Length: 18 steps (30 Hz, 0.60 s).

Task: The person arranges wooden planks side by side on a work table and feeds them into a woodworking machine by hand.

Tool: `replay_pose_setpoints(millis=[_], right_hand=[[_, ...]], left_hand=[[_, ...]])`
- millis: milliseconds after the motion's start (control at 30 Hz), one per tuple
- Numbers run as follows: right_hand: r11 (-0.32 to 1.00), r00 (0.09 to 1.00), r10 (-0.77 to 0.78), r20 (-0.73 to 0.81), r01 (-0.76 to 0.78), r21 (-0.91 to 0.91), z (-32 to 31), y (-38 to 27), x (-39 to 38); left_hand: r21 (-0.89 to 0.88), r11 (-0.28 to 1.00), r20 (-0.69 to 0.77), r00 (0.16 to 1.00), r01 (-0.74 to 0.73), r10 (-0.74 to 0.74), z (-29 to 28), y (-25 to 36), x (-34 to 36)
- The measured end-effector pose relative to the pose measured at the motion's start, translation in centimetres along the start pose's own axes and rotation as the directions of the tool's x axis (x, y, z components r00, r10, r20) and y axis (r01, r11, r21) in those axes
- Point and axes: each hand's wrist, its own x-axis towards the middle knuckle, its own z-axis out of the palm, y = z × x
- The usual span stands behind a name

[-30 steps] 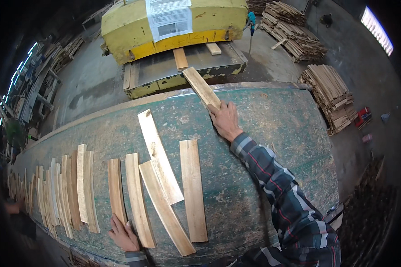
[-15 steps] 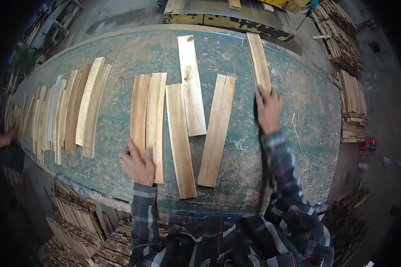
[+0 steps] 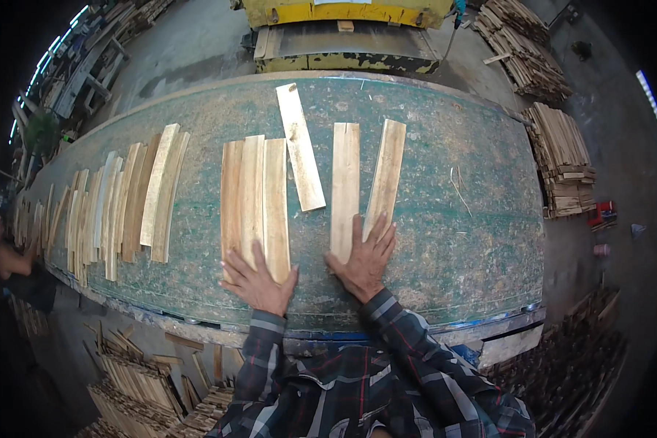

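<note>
My left hand (image 3: 261, 281) lies spread over the lower ends of three planks (image 3: 252, 182) set side by side. My right hand (image 3: 360, 259), fingers also apart, rests across the bottom of two more planks (image 3: 345, 175), which stand apart at the top and hide under it below. A pale, knotted plank (image 3: 300, 146) lies slanted between the two groups, beyond both hands. Further left, several narrow planks (image 3: 160, 186) form a long row on the worn green tabletop (image 3: 474, 248).
A yellow machine (image 3: 347, 14) stands beyond the table. Wood stacks (image 3: 562, 160) line the right side, with a red object (image 3: 602, 215) on the floor. More offcuts (image 3: 135, 376) lie below the near edge. Another person's arm (image 3: 18, 259) shows at the far left.
My right hand has drawn a plank back from the far edge to beside another. My left hand has spread out, and the planks under it now form a group of three.
</note>
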Motion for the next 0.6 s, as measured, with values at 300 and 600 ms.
replay_pose_setpoints(millis=[300, 600], right_hand=[[0.992, 0.996, -0.091, -0.002, 0.09, 0.088, -0.7, 5.1, 12.8], [0.96, 0.977, -0.2, -0.079, 0.211, 0.182, 1.5, 1.5, 16.4]], left_hand=[[0.069, 0.977, 0.116, 0.971, 0.203, -0.21, 2.1, -1.5, 14.2], [-0.095, 0.982, -0.047, 0.986, -0.161, 0.157, 4.9, 4.6, 17.3]])
